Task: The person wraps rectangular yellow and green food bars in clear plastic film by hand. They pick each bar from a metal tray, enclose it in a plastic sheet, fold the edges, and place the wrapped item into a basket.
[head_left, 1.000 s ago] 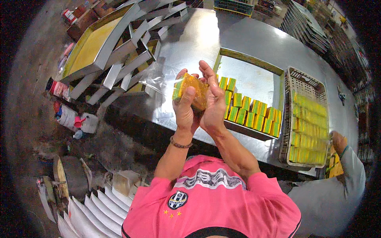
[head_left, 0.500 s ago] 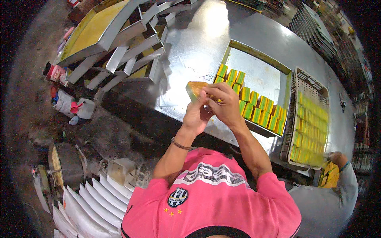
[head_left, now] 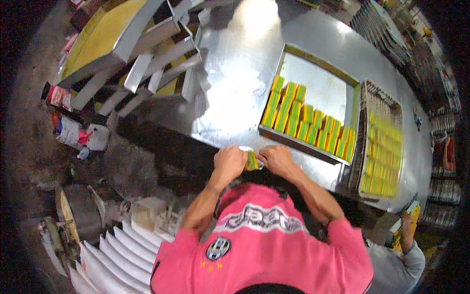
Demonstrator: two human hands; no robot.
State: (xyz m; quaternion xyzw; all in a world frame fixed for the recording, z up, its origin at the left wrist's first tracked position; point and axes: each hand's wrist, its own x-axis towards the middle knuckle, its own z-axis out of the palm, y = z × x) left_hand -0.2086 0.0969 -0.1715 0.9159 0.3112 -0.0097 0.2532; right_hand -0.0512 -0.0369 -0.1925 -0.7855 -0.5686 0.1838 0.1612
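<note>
While both hands sit at the near edge of the steel surface (head_left: 235, 98), I see them pinching one small green-and-yellow packet (head_left: 252, 160) between them. Left hand (head_left: 229, 164) is curled tight on the packet's left side, right hand (head_left: 275, 159) closed on its right side — fingers pressed in on it, not spread. The packet stands roughly on edge, right at the surface's front rim, just above my pink shirt (head_left: 264, 245).

Beyond the hands, to the right, I've got a shallow metal tray (head_left: 320, 81) on the surface. Its near half holds rows of matching yellow-green packets (head_left: 306, 122) standing on edge; its far half is bare metal. The held packet is near the tray's front-left corner but apart from it.

Just right of that tray is a wire basket (head_left: 379, 98) with more yellow packets (head_left: 379, 152) lined up inside — blurred, so I can't count them.

Upper left: a rack of slanted metal channels (head_left: 156, 63) beside a large yellow slab (head_left: 95, 41) in a frame. Floor at left is cluttered with bottles and containers (head_left: 78, 132). At lower left, a fan of white stacked trays (head_left: 112, 255) leans against each other, near my left elbow.

Lower right corner — another person in a grey top (head_left: 396, 262), one hand (head_left: 406, 215) raised by a yellow item; it's too small to tell what that is.
</note>
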